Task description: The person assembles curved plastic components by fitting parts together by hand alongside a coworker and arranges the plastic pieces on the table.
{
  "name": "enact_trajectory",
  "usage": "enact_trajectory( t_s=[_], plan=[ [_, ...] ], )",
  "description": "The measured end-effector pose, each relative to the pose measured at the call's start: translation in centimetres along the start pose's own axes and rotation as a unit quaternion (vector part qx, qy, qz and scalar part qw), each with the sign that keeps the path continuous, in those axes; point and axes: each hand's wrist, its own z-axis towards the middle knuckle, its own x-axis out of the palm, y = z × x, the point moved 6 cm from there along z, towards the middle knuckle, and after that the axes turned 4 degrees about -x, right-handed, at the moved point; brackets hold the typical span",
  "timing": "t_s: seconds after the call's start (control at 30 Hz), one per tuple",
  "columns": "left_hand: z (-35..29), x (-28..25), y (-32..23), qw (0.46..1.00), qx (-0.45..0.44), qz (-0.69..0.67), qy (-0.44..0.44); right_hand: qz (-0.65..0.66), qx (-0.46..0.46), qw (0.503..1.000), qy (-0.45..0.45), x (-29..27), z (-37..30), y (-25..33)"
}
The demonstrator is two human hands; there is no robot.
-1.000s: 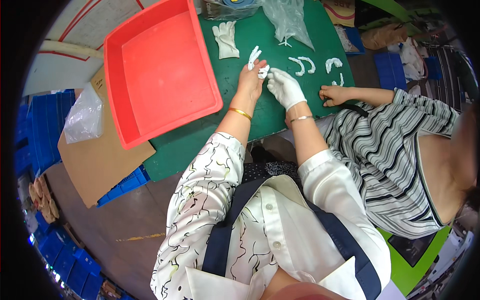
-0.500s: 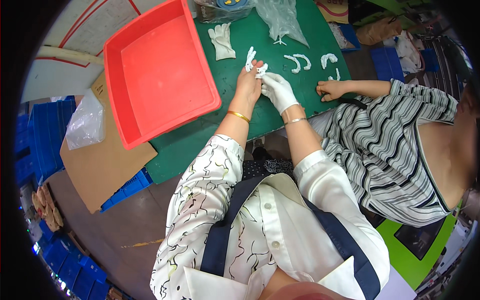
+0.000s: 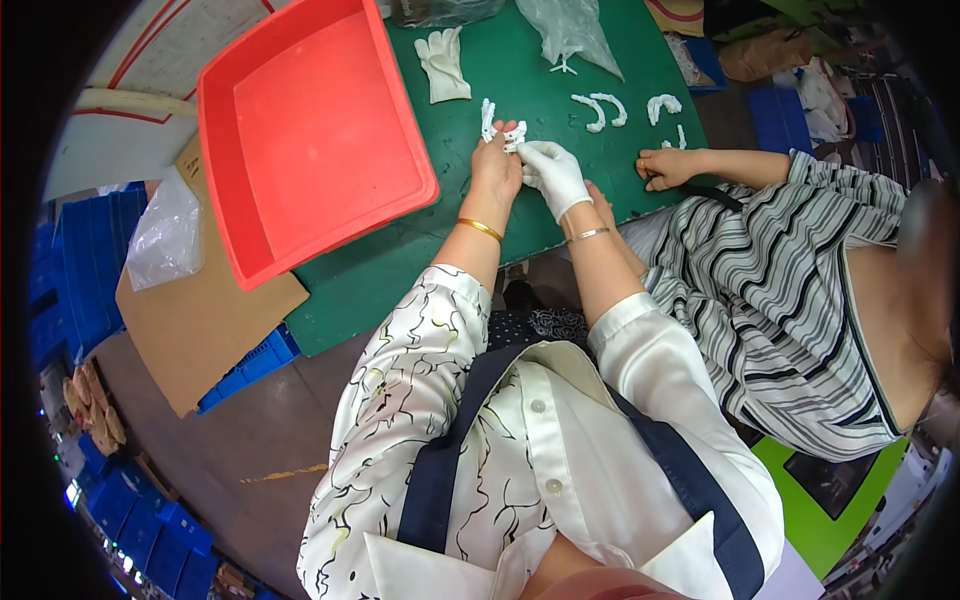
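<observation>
Over the near part of the green table, my bare left hand [image 3: 496, 168] holds a curved white plastic part [image 3: 515, 136], its fingers partly wrapped round it. One white arm [image 3: 488, 117] of what looks like the same part sticks up beyond the fingers; whether the two pieces are joined cannot be made out. My right hand [image 3: 553, 178], in a white glove, pinches the near right end of the part with thumb and fingertips. Several similar white curved parts [image 3: 609, 107] lie to the right, with another arch-shaped one [image 3: 662, 107] farther along.
A large red tray [image 3: 330, 150] stands left on the green table [image 3: 350, 290]. Beyond my hands lie a white glove [image 3: 442, 65] and a clear plastic bag [image 3: 575, 35]. At my right sits a person in a striped top [image 3: 790, 310], one hand [image 3: 668, 168] on the table.
The whole view has shifted slightly, with the table things sitting a little higher. Both hands keep hold of the white part. The co-worker's other hand now shows beside my right wrist.
</observation>
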Motion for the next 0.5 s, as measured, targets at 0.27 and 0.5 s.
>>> enact_trajectory(
  t_s=[0.27, 0.5],
  plan=[
    [-0.9, 0.5, 0.1, 0.999, 0.012, 0.037, 0.037, 0.057, 0.039, 0.997, -0.025, -0.2, 0.3, -0.2],
    [-1.0, 1.0, 0.0, 0.992, 0.016, 0.105, 0.066, 0.06, 0.079, 0.995, -0.017, -0.6, 0.8, 0.0]
  ],
)
